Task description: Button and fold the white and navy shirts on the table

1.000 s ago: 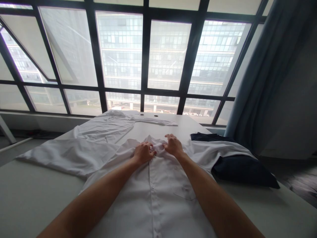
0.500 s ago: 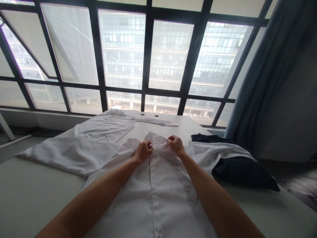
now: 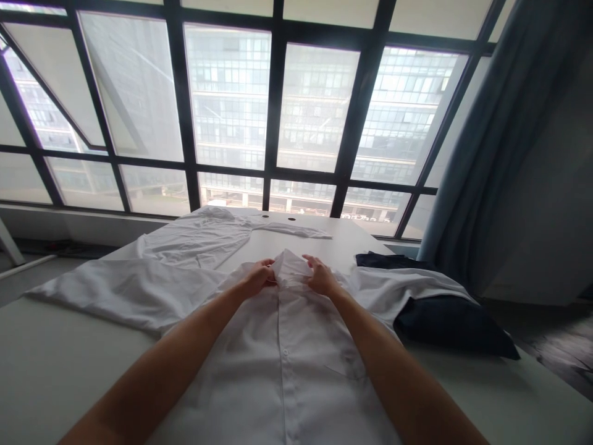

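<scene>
A white button-up shirt [image 3: 250, 364] lies front side up on the white table, its button placket running down the middle and a chest pocket on the right. The collar [image 3: 291, 266] stands up in a peak between my hands. My left hand [image 3: 259, 277] is closed on the left side of the collar, fingertips partly hidden by cloth. On the other side, my right hand [image 3: 322, 277] holds the collar's right edge low down, with its index finger stretched out above. The left sleeve spreads out flat; the right one lies over a dark navy cloth item [image 3: 454, 324].
Another white garment [image 3: 189, 238] lies crumpled on the table [image 3: 41, 352] at the back left, one sleeve reaching right. Behind the table are large black-framed windows [image 3: 319, 111]. A grey-blue curtain [image 3: 467, 161] hangs at the right.
My left hand has shifted slightly left, and my right hand has moved a little down and left. Its index finger has straightened. The collar stands up more between them.
</scene>
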A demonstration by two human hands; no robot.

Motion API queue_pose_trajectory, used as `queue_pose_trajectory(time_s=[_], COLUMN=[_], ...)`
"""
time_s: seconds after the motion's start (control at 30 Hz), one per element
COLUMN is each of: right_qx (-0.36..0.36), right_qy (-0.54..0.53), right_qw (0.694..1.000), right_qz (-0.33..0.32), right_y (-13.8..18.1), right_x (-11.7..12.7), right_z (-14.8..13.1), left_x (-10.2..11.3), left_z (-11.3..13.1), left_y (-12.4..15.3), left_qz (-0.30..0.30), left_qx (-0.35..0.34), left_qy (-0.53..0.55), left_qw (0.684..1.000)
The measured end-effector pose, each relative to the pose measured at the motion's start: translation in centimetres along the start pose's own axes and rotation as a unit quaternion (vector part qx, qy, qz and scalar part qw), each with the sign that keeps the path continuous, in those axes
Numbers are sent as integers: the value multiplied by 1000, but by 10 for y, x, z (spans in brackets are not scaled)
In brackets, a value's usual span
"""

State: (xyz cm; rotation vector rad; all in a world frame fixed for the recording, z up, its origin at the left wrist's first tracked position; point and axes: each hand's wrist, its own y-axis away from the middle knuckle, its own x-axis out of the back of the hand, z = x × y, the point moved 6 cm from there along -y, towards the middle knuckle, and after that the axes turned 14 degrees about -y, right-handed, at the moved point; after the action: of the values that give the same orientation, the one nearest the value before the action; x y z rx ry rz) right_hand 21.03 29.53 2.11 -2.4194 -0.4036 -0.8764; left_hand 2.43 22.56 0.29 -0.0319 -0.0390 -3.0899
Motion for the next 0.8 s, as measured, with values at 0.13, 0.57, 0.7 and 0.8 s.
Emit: queue_pose_trajectory(time_s=[0.13, 0.57, 0.7, 0.8], right_qx=[-13, -100, -90, -100], right_qy=[-59, -386, -383, -380], right_qw=[998, 909, 909, 910], right_qz=[2, 124, 140, 134], right_y=[-2, -13, -13, -12], right_x=[1, 13, 14, 12], right_z=[-5, 10, 12, 15], left_x=[1, 31, 31, 30], left_z=[9, 16, 17, 14], left_y=[11, 12, 13, 16], left_qz=[-169, -248, -244, -264], left_qx=[-9, -8, 10, 32], left_qy=[-15, -81, -85, -121], left_qw=[985, 965, 966, 956])
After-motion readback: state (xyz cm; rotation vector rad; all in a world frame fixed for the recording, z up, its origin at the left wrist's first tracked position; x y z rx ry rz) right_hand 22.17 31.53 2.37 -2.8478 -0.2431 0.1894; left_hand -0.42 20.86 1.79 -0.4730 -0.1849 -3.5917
